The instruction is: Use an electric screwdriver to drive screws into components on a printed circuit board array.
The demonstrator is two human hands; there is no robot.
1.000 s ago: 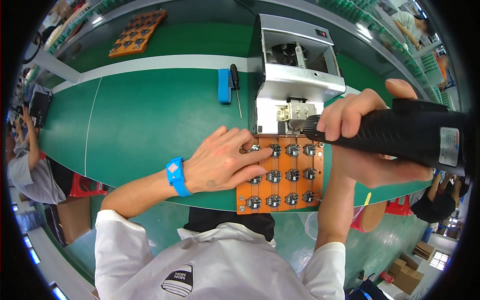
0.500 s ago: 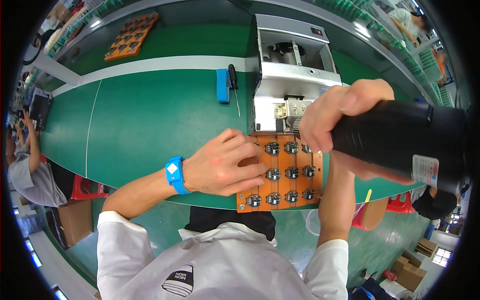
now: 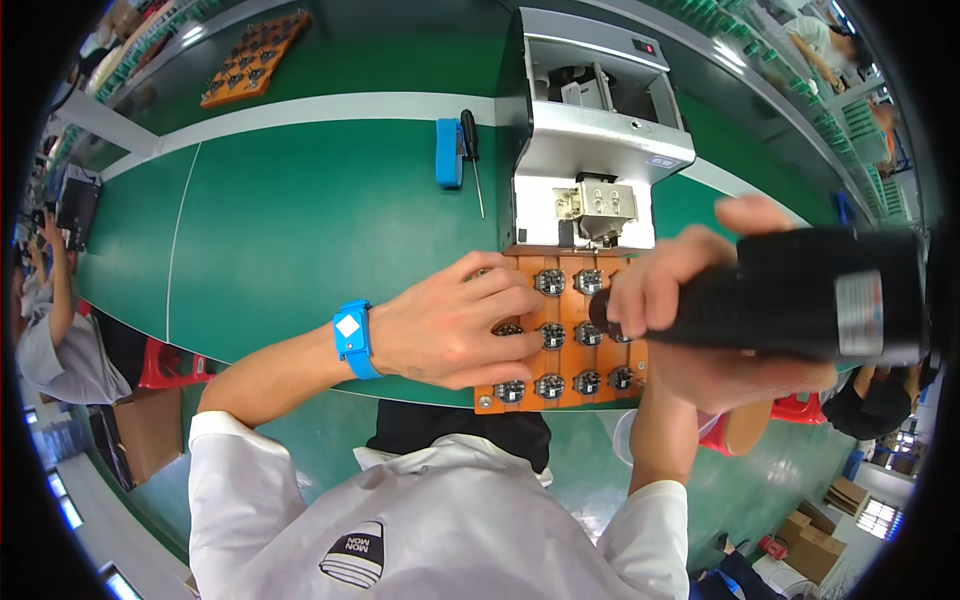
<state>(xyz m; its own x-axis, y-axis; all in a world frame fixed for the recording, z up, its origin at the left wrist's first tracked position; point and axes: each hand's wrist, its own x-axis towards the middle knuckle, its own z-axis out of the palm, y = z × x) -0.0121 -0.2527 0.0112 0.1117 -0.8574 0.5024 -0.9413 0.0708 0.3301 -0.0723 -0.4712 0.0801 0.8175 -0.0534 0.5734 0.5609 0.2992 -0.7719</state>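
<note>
My right hand (image 3: 655, 290) grips a black handheld power tool (image 3: 800, 290), shaped like an electric screwdriver, which lies sideways above the right part of an orange fixture board (image 3: 568, 361). Its dark tip points left, over the board. Rows of small round circuit modules (image 3: 552, 335) sit in the board. My left hand (image 3: 455, 325), with a blue wrist strap (image 3: 352, 340), rests over the board's left side, fingers spread and slightly bent. The fingers cover some of the left column, and the right hand and tool hide part of the right column.
Behind the board stands a silver and black machine (image 3: 600, 140) with a metal fitting at its front. A screwdriver (image 3: 472, 150) and a blue strap roll (image 3: 449, 155) lie to its left. Another filled orange board (image 3: 255, 60) is at the far left. Red stools (image 3: 165, 365) flank the table.
My right hand and the power tool have moved left and nearer, from beside the machine's front fitting to over the board. The left hand stays on the board. The view has shifted slightly.
</note>
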